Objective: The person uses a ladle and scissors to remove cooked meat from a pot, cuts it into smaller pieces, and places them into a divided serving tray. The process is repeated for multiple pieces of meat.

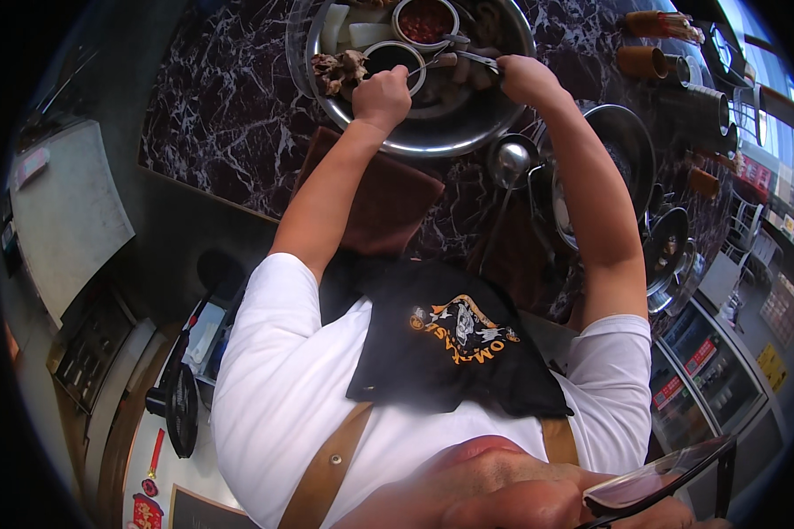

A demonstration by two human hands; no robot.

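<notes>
Over a round metal tray [463, 142] of food, my left hand [382, 98] is closed on a thin metal utensil whose tip points right. My right hand [528, 81] grips metal scissors or tongs [478, 58], which meet a pale piece of food [444, 60] between the hands. A bowl of dark sauce [392, 58] lies partly behind my left hand. Above it is a bowl of chopped red sauce [425, 21]. Brownish meat pieces [339, 70] are at the tray's left, below pale white blocks [370, 34]. More pieces in the tray are dim.
A folded brown cloth [397, 198] lies on the dark marbled table [218, 125] below the tray. To the right are a metal ladle [511, 159], a large metal pan [625, 142], a smaller pan [668, 248] and metal cups [708, 109]. A light table [73, 211] stands at the left.
</notes>
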